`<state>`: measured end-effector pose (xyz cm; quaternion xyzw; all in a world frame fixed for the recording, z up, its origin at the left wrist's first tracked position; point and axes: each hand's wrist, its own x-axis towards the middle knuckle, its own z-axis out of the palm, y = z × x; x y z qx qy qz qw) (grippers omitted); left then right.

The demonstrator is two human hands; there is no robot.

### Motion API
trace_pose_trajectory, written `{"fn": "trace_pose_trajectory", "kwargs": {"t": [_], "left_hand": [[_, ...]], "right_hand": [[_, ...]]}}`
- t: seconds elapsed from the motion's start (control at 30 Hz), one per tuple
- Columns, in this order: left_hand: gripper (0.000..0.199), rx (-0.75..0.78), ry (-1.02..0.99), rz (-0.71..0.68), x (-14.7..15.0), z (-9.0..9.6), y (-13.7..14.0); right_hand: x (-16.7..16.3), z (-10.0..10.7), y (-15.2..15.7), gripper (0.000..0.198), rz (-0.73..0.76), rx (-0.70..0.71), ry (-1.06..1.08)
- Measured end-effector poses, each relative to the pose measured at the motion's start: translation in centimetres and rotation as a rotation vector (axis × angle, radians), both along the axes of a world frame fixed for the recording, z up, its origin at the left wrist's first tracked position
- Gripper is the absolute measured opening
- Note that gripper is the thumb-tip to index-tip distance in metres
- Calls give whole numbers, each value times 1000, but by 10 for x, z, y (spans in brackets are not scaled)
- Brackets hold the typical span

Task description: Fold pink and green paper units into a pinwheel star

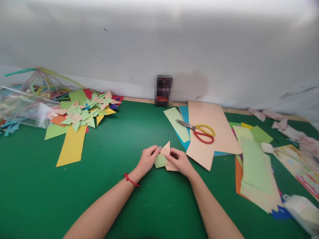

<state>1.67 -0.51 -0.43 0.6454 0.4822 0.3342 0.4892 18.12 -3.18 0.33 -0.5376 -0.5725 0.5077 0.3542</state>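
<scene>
Near the middle of the green table, a small folded paper piece [161, 160] in light green and pale peach is held between both hands. My left hand [149, 158], with a red cord bracelet on its wrist, pinches the green side. On the peach side, my right hand [181, 161] grips with thumb and fingers, and a peach point sticks up between the hands. Just beyond my right hand lie scissors [195, 128] with one yellow and one red handle loop, resting on peach paper sheets [214, 126]. Part of the folded paper is hidden by my fingers.
Folded paper pieces [84, 113] in several colours are heaped at the left, by a yellow strip [72, 146] and a clear container [27, 106]. Cut paper strips [258, 166] are stacked at the right, near a white object [302, 210]. A pixelated item [163, 90] stands against the wall.
</scene>
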Motion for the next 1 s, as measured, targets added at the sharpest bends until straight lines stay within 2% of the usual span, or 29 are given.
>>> {"fn": "trace_pose_trajectory", "kwargs": {"t": [0.2,0.3,0.57,0.83,1.0], "left_hand": [[21,-22,-46,-95,0,2,-1],[19,-14,-80,-131,0,1,-1],[20,-52,-41,-96,-1,-1,1],[16,-28,-104,-159,-2,1,0],[17,-14,-66,-105,-1,2,0]], "right_hand": [[5,-1,-1,29,105,-21,-9],[8,-3,-1,28,159,-32,-24],[9,-3,-1,29,189,-19,-94],[12,5,0,33,337,-53,-142],[13,4,0,34,383,-46,-182]]}}
